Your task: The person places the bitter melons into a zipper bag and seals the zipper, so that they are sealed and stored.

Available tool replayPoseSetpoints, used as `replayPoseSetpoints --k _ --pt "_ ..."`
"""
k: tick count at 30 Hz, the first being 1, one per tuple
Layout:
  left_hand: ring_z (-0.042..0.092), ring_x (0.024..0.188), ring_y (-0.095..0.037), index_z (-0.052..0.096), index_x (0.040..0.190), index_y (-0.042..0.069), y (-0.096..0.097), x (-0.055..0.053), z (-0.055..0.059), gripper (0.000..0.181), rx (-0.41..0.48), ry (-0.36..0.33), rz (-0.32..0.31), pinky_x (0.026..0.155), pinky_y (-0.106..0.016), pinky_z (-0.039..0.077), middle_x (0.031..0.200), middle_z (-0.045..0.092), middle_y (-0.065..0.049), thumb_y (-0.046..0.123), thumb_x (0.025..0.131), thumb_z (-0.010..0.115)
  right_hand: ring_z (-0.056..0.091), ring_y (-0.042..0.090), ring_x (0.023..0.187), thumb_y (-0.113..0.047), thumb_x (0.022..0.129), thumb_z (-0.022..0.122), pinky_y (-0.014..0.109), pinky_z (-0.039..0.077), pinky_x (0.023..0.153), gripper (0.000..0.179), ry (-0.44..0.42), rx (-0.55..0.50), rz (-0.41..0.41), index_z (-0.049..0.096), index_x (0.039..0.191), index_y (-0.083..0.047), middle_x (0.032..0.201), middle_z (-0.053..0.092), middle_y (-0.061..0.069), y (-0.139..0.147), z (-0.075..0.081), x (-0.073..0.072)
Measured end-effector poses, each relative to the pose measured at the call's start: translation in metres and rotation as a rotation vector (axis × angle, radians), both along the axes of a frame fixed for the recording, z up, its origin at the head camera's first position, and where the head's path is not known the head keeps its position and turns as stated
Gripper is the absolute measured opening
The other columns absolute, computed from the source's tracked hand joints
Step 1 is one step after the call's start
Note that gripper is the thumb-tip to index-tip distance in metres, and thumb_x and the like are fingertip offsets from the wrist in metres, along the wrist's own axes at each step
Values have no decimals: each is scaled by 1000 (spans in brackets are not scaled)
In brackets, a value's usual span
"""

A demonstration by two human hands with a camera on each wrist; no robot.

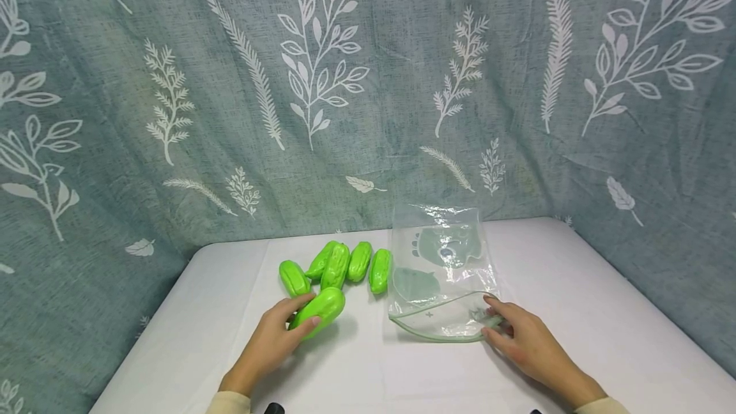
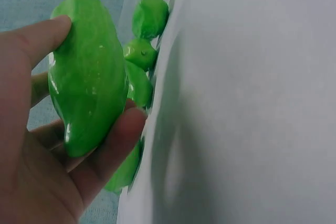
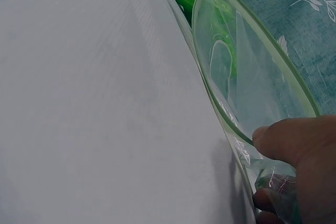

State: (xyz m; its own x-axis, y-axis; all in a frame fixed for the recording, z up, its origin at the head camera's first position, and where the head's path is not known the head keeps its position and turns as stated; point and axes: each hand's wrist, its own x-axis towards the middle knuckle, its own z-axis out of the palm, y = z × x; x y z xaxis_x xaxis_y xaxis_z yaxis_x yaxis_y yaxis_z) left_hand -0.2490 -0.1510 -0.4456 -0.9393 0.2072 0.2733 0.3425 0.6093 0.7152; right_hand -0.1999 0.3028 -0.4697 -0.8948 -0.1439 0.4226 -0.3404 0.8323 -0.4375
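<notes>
My left hand (image 1: 275, 336) holds a glossy bright green oblong fruit (image 1: 323, 306) between thumb and fingers. In the left wrist view this green fruit (image 2: 89, 77) tapers to a blunt tip near the palm. Past it lie several similar green fruits (image 1: 335, 267) on the table. My right hand (image 1: 531, 344) grips the right corner of a clear zip bag (image 1: 414, 302) printed with a pale green animal. Its green-edged mouth gapes toward me; in the right wrist view the thumb (image 3: 278, 136) presses at the rim of the bag (image 3: 257, 77).
A white cloth covers the table (image 1: 368, 375). Behind it hangs a grey-green curtain (image 1: 391, 94) with white leaf prints, and it also runs along both sides. The rightmost loose green fruit (image 1: 379, 271) lies right beside the bag's left edge.
</notes>
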Motion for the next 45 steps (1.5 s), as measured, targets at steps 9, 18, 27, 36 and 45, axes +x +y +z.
replayPoseSetpoints --k 9,18,27,36,45 --pt "57 121 -25 63 136 14 12 3 -3 50 6 12 -23 100 -51 46 128 63 -3 35 92 73 59 10 85 -27 88 77 31 53 71 59 -11 1 4 58 138 -3 117 69 4 -1 1 0" --pt "57 120 -26 61 138 15 17 6 -7 52 -4 1 -40 101 -53 43 125 63 -4 35 92 73 62 11 87 -27 89 77 32 55 73 59 -21 -1 2 57 139 -3 116 69 4 0 0 1" --pt "58 110 -20 60 140 16 27 10 -5 52 -12 -6 -84 98 -51 45 120 63 -1 31 92 73 63 11 88 -26 89 77 32 55 72 59 -6 -7 10 57 139 -2 116 69 4 1 -1 1" --pt "56 98 -15 59 142 17 32 11 -7 54 -32 -18 -129 89 -45 47 111 60 2 34 92 71 63 12 87 -26 88 78 31 55 72 59 -2 -8 11 58 138 -3 116 69 4 1 -2 -1" --pt "55 100 -14 58 142 14 38 14 -8 54 -6 -27 -171 90 -42 47 114 61 3 31 92 70 63 12 87 -24 87 79 31 55 72 59 11 -9 16 58 138 -2 115 69 3 1 -2 -1"
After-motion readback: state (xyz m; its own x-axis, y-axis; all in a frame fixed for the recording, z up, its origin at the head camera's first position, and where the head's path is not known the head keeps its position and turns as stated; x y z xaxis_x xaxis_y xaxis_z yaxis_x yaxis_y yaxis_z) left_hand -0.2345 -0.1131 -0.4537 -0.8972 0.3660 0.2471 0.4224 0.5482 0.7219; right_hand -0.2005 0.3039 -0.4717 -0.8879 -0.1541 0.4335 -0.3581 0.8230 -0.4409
